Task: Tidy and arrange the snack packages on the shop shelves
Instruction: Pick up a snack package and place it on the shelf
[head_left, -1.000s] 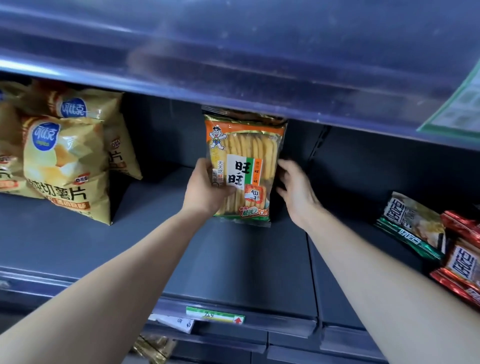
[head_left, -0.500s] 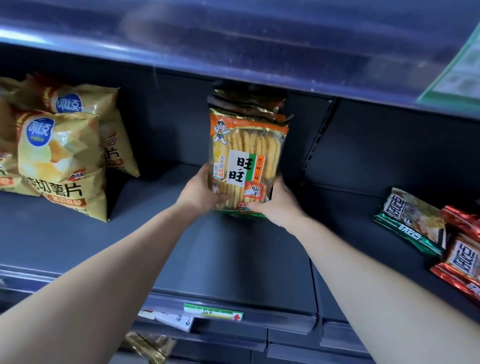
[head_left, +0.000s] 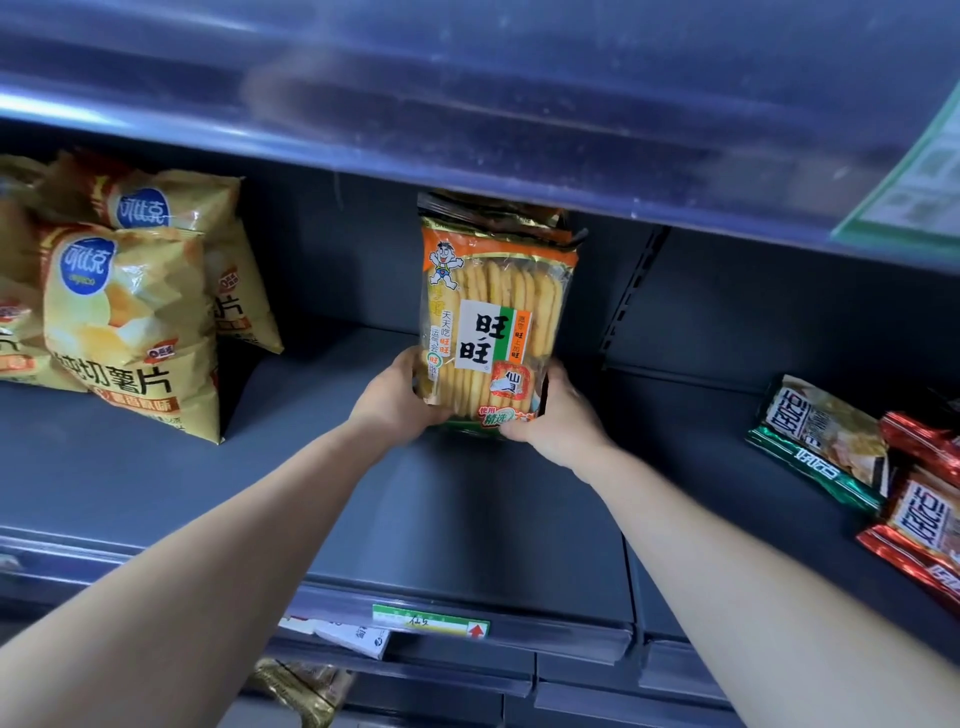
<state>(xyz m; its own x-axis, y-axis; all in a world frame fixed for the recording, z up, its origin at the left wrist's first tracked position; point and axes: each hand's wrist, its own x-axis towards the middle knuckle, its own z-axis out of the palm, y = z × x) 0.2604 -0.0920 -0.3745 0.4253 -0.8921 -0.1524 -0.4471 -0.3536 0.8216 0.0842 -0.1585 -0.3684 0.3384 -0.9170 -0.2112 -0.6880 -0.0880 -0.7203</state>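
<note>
While arms reach forward, left hand (head_left: 395, 397) and right hand (head_left: 558, 415) fingers clasp rice cracker pack (head_left: 493, 327) upright on shelf (head_left: 467, 519).

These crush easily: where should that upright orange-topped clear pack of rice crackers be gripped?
Grip the orange-topped clear pack of rice crackers by its lower side edges, from the front, one hand per side, as the left hand and right hand do. It stands upright, tall and narrow, so low side grips should steady it.
</note>
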